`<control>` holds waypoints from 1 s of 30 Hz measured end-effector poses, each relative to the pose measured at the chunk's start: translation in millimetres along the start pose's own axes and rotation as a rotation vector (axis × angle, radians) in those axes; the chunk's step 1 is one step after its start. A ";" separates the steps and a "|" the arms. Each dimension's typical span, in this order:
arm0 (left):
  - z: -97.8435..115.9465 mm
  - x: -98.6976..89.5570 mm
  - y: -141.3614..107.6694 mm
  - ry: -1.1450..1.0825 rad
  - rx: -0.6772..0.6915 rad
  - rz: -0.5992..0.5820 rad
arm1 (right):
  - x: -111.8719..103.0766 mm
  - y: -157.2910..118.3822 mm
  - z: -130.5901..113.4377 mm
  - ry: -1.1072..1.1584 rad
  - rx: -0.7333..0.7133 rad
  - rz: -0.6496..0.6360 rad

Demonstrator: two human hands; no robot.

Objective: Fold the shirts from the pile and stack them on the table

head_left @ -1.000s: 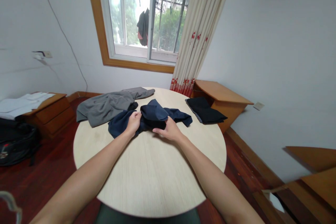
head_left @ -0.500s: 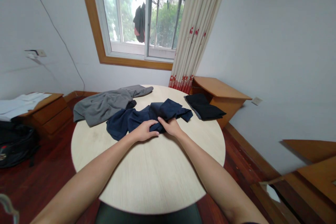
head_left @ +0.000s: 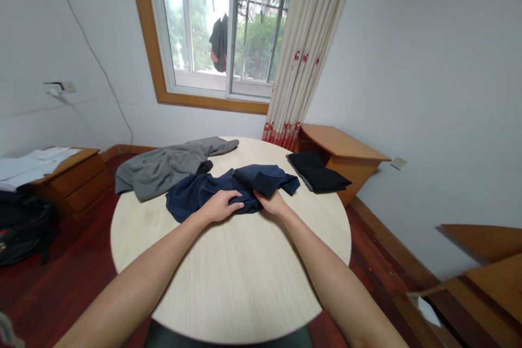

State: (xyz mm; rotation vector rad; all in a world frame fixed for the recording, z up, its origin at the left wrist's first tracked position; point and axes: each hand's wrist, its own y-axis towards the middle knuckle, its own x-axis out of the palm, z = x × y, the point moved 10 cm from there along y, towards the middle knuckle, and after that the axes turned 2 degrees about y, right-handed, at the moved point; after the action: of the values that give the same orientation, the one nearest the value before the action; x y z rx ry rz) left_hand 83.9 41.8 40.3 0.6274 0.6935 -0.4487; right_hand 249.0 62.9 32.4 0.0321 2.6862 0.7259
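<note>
A crumpled navy garment (head_left: 191,191) lies across the middle of the round table (head_left: 236,277). My left hand (head_left: 222,205) rests on its near edge, thumb and fingers apart with some cloth between them. Partly under a raised fold of the same cloth is my right hand (head_left: 271,202), closed on it, its fingers mostly hidden. A grey garment (head_left: 163,168) is spread loosely at the back left of the table. At the back right sits a folded black garment (head_left: 318,171).
Beyond the table's right rear edge stands a wooden desk (head_left: 342,144). A wooden cabinet (head_left: 77,176) with papers is on the left, a black bag (head_left: 24,225) beside it. The curtain (head_left: 308,54) hangs by the window.
The raised navy fold has dropped and come forward over my right hand, covering its fingers and thumb more. My right hand has shifted slightly right, away from my left. The view has tilted slightly up.
</note>
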 end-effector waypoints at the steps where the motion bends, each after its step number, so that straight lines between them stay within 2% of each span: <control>1: 0.1 -0.1 0.0 0.004 -0.002 -0.003 | 0.2 -0.1 -1.5 0.000 -0.007 -0.001; 8: -1.1 -1.7 0.8 0.023 -0.015 0.007 | -2.5 0.0 -8.3 0.037 0.004 0.018; 20: -3.4 -27.6 -1.5 0.082 -0.123 0.165 | -11.4 6.1 -28.8 0.175 0.008 0.018; 25: -7.7 -31.3 -2.1 0.090 -0.153 0.207 | -10.0 7.4 -26.4 0.249 0.019 -0.001; 30: -14.5 -36.1 -2.5 0.077 -0.177 0.252 | -4.9 10.6 -11.9 0.351 0.084 -0.049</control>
State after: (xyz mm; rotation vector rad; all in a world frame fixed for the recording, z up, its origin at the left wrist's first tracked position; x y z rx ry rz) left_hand 51.2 55.9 56.1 0.5572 0.7078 -0.1288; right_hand 248.7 65.8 48.8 -0.1535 3.0365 0.6550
